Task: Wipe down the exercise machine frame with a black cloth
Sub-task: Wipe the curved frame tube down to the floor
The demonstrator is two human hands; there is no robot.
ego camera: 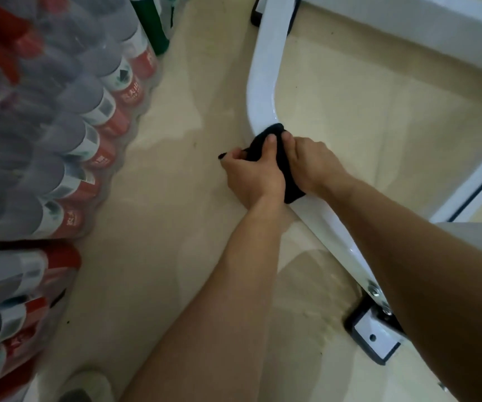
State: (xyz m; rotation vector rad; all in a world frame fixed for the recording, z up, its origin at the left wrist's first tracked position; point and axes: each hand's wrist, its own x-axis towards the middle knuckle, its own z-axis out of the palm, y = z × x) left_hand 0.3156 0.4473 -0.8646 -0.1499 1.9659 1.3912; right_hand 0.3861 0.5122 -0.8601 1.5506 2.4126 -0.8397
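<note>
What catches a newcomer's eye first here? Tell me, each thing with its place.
Mid-picture, the left hand and right hand grip a black cloth against the bend of the white frame. Stacked packs of red-labelled bottles fill the left side. At lower right, the frame's bolted foot sits on the beige floor.

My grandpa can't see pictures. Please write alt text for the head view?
A left hand and right hand hold a crumpled black cloth round a bent white metal frame tube. Shrink-wrapped red-labelled bottles are stacked left, on beige floor.
</note>
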